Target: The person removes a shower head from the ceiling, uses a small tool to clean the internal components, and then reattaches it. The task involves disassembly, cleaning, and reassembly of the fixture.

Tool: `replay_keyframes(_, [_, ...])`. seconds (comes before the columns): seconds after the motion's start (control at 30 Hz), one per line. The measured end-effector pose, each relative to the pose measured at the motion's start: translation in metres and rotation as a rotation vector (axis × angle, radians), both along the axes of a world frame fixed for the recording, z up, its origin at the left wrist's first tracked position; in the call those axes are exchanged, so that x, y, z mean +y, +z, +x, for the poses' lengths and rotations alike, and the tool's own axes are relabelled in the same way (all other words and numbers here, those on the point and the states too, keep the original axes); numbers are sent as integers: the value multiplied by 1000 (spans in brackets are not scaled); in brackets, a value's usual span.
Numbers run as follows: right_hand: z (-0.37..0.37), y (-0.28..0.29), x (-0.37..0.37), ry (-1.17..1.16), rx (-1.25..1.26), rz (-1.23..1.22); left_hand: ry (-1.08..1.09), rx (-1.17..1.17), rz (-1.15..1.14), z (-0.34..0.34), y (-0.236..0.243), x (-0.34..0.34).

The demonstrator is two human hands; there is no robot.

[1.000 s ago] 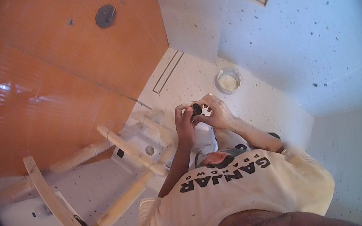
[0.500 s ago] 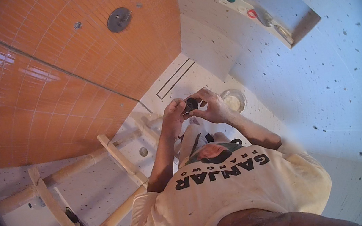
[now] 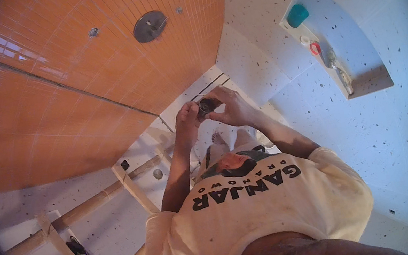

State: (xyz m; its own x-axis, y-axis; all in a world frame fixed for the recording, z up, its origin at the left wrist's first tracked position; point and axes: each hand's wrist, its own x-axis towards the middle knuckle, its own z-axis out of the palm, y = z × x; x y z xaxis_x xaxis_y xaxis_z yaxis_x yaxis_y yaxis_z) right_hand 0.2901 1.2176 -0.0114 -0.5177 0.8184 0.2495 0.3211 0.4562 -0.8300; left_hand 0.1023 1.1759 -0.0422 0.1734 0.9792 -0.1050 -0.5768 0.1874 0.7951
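Both hands hold a small black round piece point(image 3: 206, 107) with ring-shaped edges, out in front of my chest; its exact kind I cannot make out. My left hand point(image 3: 186, 123) grips its left side, fingers curled and thumb against it. My right hand point(image 3: 233, 106) pinches it from the right, with fingers bent over the upper edge and thumb below. Parts of the piece are hidden behind the fingers. Below the hands, my bare feet point(image 3: 218, 139) stand on the pale floor.
A wooden ladder-like frame point(image 3: 100, 196) lies at the left, with dark footwear point(image 3: 82, 253) by it. The orange tiled wall point(image 3: 71, 109) carries a grey round plate point(image 3: 150, 26). In the speckled right wall, a niche holds a green cup point(image 3: 298, 15) and a red ring point(image 3: 315, 48).
The view has shifted, and my hands sit higher in it, still holding the black piece. My feet show more plainly now; my right forearm hides most of the round bucket.
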Motion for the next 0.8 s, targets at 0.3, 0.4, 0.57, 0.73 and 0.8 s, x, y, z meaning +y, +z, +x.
replay_keyframes(0.3, [-9, 3, 82, 80, 47, -65, 298, 69, -68, 10, -4, 62])
replay_keyframes(0.4, [-11, 3, 117, 141, -28, -56, 397, 202, -69, 10, -1, 90])
replay_keyframes(0.57, [-11, 0, 175, 176, -31, -38, 525, 448, -78, 12, -10, 136])
replay_keyframes(0.73, [-12, -15, 228, 237, -28, 2, 624, 711, -73, 17, -7, 175])
replay_keyframes(0.8, [-13, -20, 245, 246, -24, -13, 667, 755, -44, 20, -6, 191])
